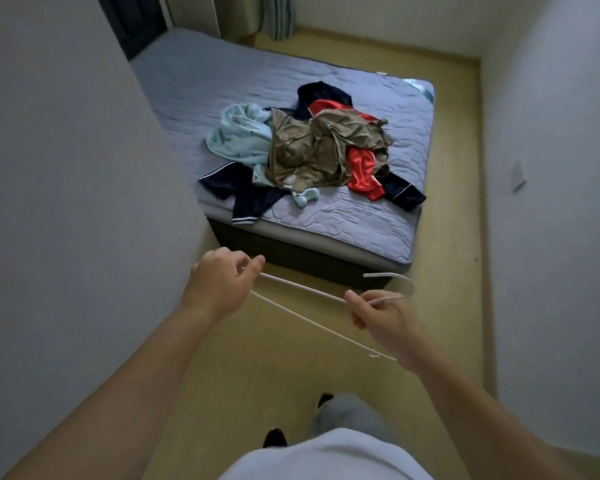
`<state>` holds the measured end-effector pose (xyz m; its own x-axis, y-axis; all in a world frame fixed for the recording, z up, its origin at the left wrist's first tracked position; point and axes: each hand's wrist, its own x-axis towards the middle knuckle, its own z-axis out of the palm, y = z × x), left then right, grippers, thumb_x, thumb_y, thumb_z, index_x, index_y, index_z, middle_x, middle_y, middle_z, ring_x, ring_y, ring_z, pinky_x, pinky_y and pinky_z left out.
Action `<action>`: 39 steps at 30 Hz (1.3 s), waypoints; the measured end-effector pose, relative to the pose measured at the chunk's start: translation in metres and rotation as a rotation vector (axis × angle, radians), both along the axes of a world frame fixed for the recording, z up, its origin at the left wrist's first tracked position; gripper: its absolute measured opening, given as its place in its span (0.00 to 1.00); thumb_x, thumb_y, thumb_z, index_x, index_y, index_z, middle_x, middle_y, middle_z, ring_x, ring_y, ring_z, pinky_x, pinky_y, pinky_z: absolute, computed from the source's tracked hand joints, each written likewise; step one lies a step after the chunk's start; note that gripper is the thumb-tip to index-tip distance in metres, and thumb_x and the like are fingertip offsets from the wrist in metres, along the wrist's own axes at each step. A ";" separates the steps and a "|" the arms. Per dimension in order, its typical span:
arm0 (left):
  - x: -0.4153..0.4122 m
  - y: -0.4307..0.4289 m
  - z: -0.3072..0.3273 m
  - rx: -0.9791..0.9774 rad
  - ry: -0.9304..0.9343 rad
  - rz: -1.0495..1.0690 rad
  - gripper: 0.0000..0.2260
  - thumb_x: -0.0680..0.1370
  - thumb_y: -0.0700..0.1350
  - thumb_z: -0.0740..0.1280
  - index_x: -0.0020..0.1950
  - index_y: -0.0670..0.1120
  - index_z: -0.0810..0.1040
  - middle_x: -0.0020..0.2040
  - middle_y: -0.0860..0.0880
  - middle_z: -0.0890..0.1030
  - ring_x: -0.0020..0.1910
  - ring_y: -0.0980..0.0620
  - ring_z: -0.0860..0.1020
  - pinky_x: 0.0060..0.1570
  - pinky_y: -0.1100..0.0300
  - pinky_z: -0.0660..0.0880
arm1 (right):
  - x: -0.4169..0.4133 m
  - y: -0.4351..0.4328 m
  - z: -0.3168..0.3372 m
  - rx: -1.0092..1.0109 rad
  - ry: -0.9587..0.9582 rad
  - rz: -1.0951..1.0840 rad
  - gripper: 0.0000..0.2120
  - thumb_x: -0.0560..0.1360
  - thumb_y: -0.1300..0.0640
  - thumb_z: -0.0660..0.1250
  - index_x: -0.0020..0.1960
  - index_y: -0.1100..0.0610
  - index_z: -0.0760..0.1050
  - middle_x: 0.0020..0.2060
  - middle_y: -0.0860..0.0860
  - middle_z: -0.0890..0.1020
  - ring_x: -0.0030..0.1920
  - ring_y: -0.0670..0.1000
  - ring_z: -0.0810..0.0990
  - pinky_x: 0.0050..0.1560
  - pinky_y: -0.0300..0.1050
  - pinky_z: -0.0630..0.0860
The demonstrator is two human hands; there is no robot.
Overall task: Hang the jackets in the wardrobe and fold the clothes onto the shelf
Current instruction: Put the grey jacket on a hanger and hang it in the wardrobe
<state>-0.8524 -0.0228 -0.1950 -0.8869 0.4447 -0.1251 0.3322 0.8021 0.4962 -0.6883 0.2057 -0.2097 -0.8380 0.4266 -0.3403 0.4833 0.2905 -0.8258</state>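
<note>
White wire hanger [312, 299] is held at both ends, seemingly kept ready for a jacket; the left hand [219, 282] pinches one shoulder corner, the right hand [378, 315] curls round the neck, the hook jutting just beyond its fingers [355, 299]; well ahead of both, the clothes pile [302, 154] lies untouched on the bed [371, 220]; which pieces are jackets is hard to tell, and the wardrobe is out of view.
</note>
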 end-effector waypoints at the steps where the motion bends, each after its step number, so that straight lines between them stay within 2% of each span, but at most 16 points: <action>1: -0.021 0.019 -0.007 0.017 -0.005 -0.001 0.17 0.81 0.58 0.60 0.47 0.47 0.81 0.43 0.49 0.76 0.47 0.47 0.75 0.50 0.50 0.74 | -0.012 0.014 -0.004 -0.029 0.000 -0.014 0.20 0.77 0.43 0.68 0.30 0.52 0.80 0.28 0.48 0.81 0.30 0.45 0.76 0.36 0.47 0.73; 3: -0.064 0.062 -0.023 0.071 0.000 -0.005 0.15 0.81 0.57 0.63 0.50 0.47 0.81 0.48 0.48 0.75 0.51 0.48 0.74 0.52 0.52 0.74 | -0.038 0.046 -0.015 -0.057 -0.027 -0.024 0.16 0.74 0.40 0.70 0.34 0.50 0.81 0.29 0.49 0.82 0.31 0.46 0.78 0.37 0.46 0.74; 6: -0.123 0.125 -0.046 0.123 -0.004 -0.018 0.14 0.80 0.57 0.64 0.55 0.48 0.79 0.54 0.49 0.72 0.54 0.52 0.72 0.52 0.59 0.69 | -0.086 0.093 -0.031 -0.084 -0.092 -0.030 0.18 0.72 0.37 0.70 0.37 0.52 0.81 0.30 0.51 0.83 0.30 0.44 0.77 0.35 0.43 0.72; 9: -0.172 0.178 -0.056 0.135 -0.083 0.038 0.17 0.80 0.57 0.64 0.62 0.47 0.76 0.60 0.49 0.70 0.54 0.51 0.75 0.52 0.58 0.71 | -0.133 0.132 -0.038 -0.108 -0.159 -0.043 0.17 0.74 0.40 0.68 0.37 0.52 0.79 0.30 0.51 0.83 0.28 0.43 0.75 0.33 0.41 0.70; 12: -0.224 0.213 -0.066 0.155 -0.158 0.139 0.19 0.81 0.57 0.63 0.65 0.46 0.74 0.64 0.47 0.69 0.54 0.52 0.74 0.57 0.58 0.69 | -0.176 0.155 -0.041 -0.092 -0.204 -0.034 0.16 0.77 0.42 0.65 0.36 0.51 0.77 0.30 0.49 0.82 0.30 0.45 0.78 0.35 0.42 0.73; 16: -0.306 0.244 -0.087 0.142 -0.241 0.270 0.18 0.81 0.56 0.64 0.63 0.43 0.76 0.62 0.43 0.74 0.52 0.51 0.72 0.55 0.59 0.68 | -0.243 0.179 -0.053 -0.083 -0.209 -0.050 0.18 0.80 0.46 0.60 0.41 0.59 0.73 0.35 0.54 0.82 0.37 0.53 0.81 0.40 0.47 0.76; 20: -0.395 0.267 -0.134 0.143 -0.496 0.434 0.13 0.80 0.55 0.66 0.56 0.46 0.77 0.56 0.44 0.79 0.53 0.45 0.78 0.47 0.54 0.76 | -0.318 0.200 -0.084 -0.189 -0.248 -0.217 0.15 0.80 0.50 0.60 0.41 0.59 0.73 0.35 0.57 0.83 0.29 0.45 0.79 0.31 0.34 0.73; 23: -0.459 0.287 -0.189 0.170 -0.683 0.510 0.08 0.81 0.50 0.66 0.44 0.48 0.74 0.43 0.46 0.78 0.46 0.45 0.79 0.52 0.51 0.78 | -0.371 0.206 -0.117 -0.195 -0.247 -0.279 0.18 0.81 0.45 0.59 0.40 0.58 0.72 0.33 0.53 0.82 0.29 0.42 0.76 0.31 0.34 0.70; 25: -0.498 0.299 -0.229 0.072 -0.771 0.525 0.07 0.82 0.47 0.65 0.50 0.44 0.77 0.42 0.47 0.77 0.49 0.43 0.80 0.56 0.48 0.79 | -0.403 0.203 -0.138 -0.201 -0.224 -0.298 0.20 0.82 0.44 0.57 0.40 0.58 0.70 0.34 0.54 0.80 0.29 0.43 0.74 0.31 0.34 0.68; 27: -0.535 0.313 -0.267 0.008 -0.858 0.537 0.12 0.82 0.44 0.64 0.63 0.41 0.76 0.47 0.47 0.77 0.52 0.43 0.80 0.58 0.48 0.79 | -0.434 0.201 -0.157 -0.215 -0.214 -0.331 0.19 0.83 0.43 0.56 0.40 0.55 0.68 0.34 0.55 0.78 0.29 0.43 0.71 0.31 0.33 0.67; 29: -0.569 0.328 -0.299 -0.028 -0.909 0.559 0.15 0.83 0.43 0.64 0.68 0.40 0.74 0.53 0.45 0.76 0.53 0.44 0.80 0.56 0.50 0.79 | -0.463 0.200 -0.177 -0.215 -0.243 -0.376 0.19 0.83 0.42 0.55 0.41 0.54 0.68 0.35 0.55 0.78 0.29 0.42 0.70 0.31 0.33 0.67; 31: -0.601 0.343 -0.329 -0.034 -0.930 0.564 0.16 0.82 0.45 0.64 0.68 0.39 0.73 0.53 0.45 0.76 0.51 0.45 0.79 0.52 0.52 0.79 | -0.491 0.200 -0.196 -0.204 -0.255 -0.410 0.18 0.82 0.41 0.55 0.41 0.53 0.69 0.36 0.54 0.78 0.30 0.42 0.70 0.32 0.35 0.68; 33: -0.628 0.357 -0.361 -0.029 -0.922 0.573 0.16 0.81 0.45 0.65 0.67 0.39 0.73 0.47 0.47 0.75 0.49 0.46 0.79 0.52 0.52 0.79 | -0.515 0.202 -0.217 -0.211 -0.276 -0.427 0.18 0.81 0.40 0.55 0.41 0.53 0.69 0.35 0.52 0.79 0.31 0.44 0.73 0.34 0.38 0.70; 36: -0.658 0.375 -0.403 0.031 -0.975 0.691 0.14 0.80 0.44 0.68 0.64 0.41 0.75 0.45 0.48 0.76 0.46 0.48 0.79 0.48 0.55 0.80 | -0.544 0.205 -0.249 -0.209 -0.305 -0.453 0.18 0.81 0.40 0.55 0.41 0.52 0.68 0.33 0.46 0.78 0.33 0.43 0.74 0.34 0.35 0.69; 38: -0.673 0.382 -0.428 0.105 -1.020 0.822 0.13 0.79 0.44 0.68 0.63 0.43 0.76 0.46 0.48 0.78 0.45 0.49 0.78 0.52 0.55 0.80 | -0.557 0.206 -0.269 -0.207 -0.337 -0.455 0.19 0.81 0.40 0.54 0.41 0.52 0.68 0.33 0.45 0.77 0.33 0.42 0.74 0.35 0.33 0.68; 39: -0.680 0.384 -0.440 0.138 -1.057 0.868 0.15 0.79 0.45 0.68 0.64 0.44 0.76 0.51 0.48 0.79 0.50 0.48 0.78 0.58 0.52 0.79 | -0.562 0.206 -0.278 -0.210 -0.348 -0.454 0.19 0.81 0.39 0.54 0.41 0.52 0.68 0.33 0.46 0.77 0.33 0.42 0.74 0.35 0.33 0.68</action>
<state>-1.5321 0.3609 -0.6350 -0.3950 -0.1346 -0.9088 -0.8281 0.4805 0.2887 -1.2499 0.4117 -0.4876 -0.4124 0.6093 -0.6772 0.7725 -0.1601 -0.6145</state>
